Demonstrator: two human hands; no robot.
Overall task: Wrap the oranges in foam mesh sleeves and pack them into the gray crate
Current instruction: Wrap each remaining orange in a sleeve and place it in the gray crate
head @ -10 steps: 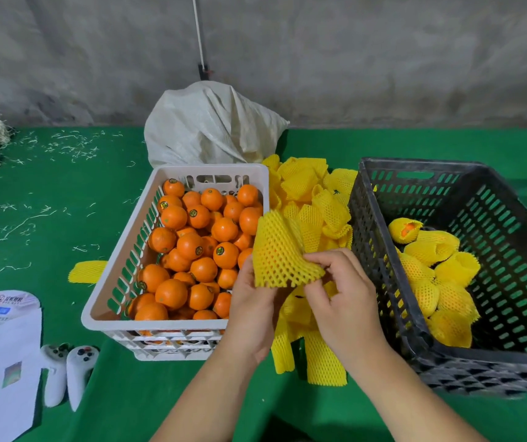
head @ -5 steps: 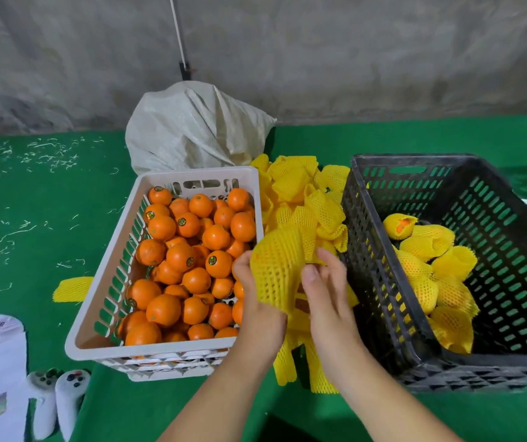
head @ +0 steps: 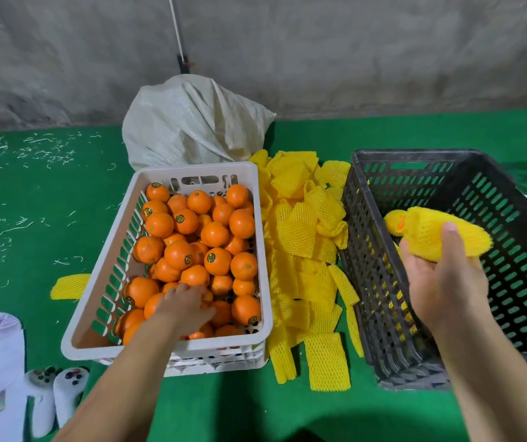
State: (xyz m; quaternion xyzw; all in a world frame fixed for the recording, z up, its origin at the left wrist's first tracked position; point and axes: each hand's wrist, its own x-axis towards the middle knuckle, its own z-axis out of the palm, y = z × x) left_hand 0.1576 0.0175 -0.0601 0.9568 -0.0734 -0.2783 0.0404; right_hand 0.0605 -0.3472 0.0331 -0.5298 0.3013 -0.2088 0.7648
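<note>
Dark gray slatted plastic crate at 3 o'clock, wrapped fruit inside | white plastic basket of loose oranges at 9 o'clock | yellow foam mesh sleeves heaped between | your right hand grips a sleeved orange over the crate | your left hand reaches among the basket's oranges, grip hidden.
</note>
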